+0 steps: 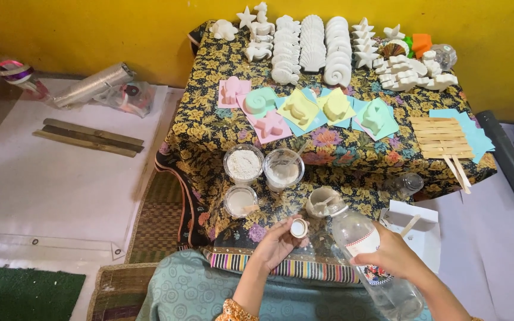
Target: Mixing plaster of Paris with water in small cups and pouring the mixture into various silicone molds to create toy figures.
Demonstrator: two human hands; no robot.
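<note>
My right hand (395,254) grips a clear plastic bottle (367,249) with a printed label, tilted so its mouth points at a small cup (323,201) holding a stick. My left hand (276,244) holds the bottle's white cap (298,227) between the fingertips, just left of the bottle. Ahead stand a cup of white powder (243,163), a cup of white mix with a stirrer (283,169) and a smaller cup of white liquid (240,201), all on a low table with a floral cloth (209,119).
Coloured moulds (304,110) lie on paper squares mid-table. Rows of white plaster casts (310,50) line the back by a yellow wall. Wooden sticks (440,138) lie at right, a white box (420,229) beside my right hand. Wooden slats (87,138) rest on the floor sheet at left.
</note>
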